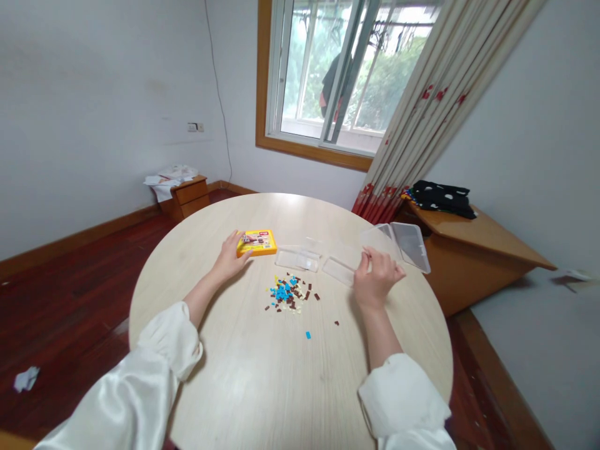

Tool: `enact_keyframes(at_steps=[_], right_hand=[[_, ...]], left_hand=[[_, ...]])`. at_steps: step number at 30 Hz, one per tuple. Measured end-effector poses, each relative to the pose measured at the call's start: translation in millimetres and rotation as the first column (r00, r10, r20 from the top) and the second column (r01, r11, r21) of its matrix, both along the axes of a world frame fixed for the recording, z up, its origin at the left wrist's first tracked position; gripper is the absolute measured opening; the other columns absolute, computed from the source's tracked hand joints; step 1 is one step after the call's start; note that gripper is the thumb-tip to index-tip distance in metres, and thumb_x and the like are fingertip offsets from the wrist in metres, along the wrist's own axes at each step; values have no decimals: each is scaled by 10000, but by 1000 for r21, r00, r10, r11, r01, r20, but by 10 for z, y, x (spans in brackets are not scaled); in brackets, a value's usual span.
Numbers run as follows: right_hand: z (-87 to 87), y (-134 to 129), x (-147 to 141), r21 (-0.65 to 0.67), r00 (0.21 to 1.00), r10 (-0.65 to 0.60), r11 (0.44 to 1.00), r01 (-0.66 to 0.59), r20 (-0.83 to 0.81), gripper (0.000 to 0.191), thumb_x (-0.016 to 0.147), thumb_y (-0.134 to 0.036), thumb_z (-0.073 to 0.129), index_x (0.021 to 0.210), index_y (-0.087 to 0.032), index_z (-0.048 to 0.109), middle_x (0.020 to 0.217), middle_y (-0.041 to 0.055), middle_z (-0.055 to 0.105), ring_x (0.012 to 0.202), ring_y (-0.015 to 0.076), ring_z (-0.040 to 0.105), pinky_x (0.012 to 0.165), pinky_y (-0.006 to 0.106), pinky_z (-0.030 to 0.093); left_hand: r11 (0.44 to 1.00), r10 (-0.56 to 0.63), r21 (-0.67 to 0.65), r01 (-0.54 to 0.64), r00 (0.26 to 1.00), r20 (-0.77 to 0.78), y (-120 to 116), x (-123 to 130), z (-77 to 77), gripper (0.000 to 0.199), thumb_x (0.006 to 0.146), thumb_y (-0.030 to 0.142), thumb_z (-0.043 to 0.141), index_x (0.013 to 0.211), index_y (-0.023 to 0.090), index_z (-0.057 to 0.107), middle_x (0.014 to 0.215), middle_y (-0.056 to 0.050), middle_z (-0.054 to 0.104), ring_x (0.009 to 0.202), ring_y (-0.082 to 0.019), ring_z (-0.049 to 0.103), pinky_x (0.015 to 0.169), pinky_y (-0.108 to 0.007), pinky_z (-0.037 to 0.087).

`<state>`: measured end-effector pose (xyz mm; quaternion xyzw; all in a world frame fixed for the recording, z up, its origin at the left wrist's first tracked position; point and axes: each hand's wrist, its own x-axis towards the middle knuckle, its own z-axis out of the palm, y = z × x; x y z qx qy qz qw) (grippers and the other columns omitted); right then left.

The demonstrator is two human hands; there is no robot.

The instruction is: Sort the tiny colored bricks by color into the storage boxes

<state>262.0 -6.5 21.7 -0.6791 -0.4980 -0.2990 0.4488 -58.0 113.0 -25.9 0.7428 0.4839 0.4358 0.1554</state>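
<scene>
My left hand [229,257] grips the left end of a small yellow box [263,242] with a picture on its lid, fingers behind it and thumb at its front side. My right hand [376,275] is closed in a pinch beside a clear plastic tray [338,270]; whatever is between its fingertips is too small or transparent to make out. Between my hands lies a loose pile of tiny building bricks [284,292] in blue, brown, cream and yellow. One blue brick [308,335] and one small brown brick [336,323] lie apart, nearer to me.
Another clear tray [297,259] stands behind the pile. An opened transparent case [410,245] lies at the right rim of the round table [262,387]. Beyond it are a wooden cabinet [450,228] with dark cloth on top, a curtain [435,94] and a window.
</scene>
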Motion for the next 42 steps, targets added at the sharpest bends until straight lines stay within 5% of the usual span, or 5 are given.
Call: enact_keyframes(at_steps=[12, 17, 23, 33, 42], right_hand=[[-285, 5, 397, -711, 948, -304, 687, 149, -95, 324, 724, -152, 450, 876, -190, 733, 853, 130, 663, 863, 277, 543, 792, 443, 281], [-176, -17, 313, -571, 950, -285, 804, 164, -130, 405, 727, -150, 421, 1038, -142, 680, 1008, 166, 633, 942, 292, 514, 801, 430, 270], [-117, -5, 188, -307, 971, -181, 943, 126, -158, 409, 712, -124, 394, 1025, -155, 656, 977, 125, 627, 919, 257, 492, 823, 401, 234], [-179, 25, 156, -224, 984, -57, 974, 19, -166, 379, 709, -100, 385, 983, -151, 641, 905, 92, 630, 887, 230, 506, 849, 379, 239], [-128, 8, 83, -203, 987, 38, 977, -71, -159, 355, 730, -109, 377, 979, -138, 629, 880, 95, 624, 878, 229, 520, 834, 360, 296]], left_hand=[[993, 2, -106, -43, 935, -356, 121, -154, -48, 381, 668, 457, 663, 831, 179, 461, 1331, -200, 411, 1310, -356, 299, 1019, -621, 210], [995, 31, -77, -63, 933, -359, 139, -173, -59, 483, 655, 462, 679, 991, 156, 511, 1258, -185, 468, 1235, -328, 394, 1028, -540, 261], [991, -2, -116, -63, 871, -491, 94, -132, 41, 670, 717, 489, 623, 1306, 228, 437, 1508, -165, 178, 1393, -363, 116, 1075, -595, 104], [971, 154, -79, -227, 839, -522, -15, -116, 237, 587, 609, 556, 662, 1019, 149, 559, 1298, -212, 460, 1329, -415, 233, 1055, -640, 47], [977, 21, -205, -56, 985, -169, 9, -263, 107, 531, 488, 473, 735, 844, 205, 446, 1058, -65, 416, 1022, -255, 483, 959, -427, 403]])
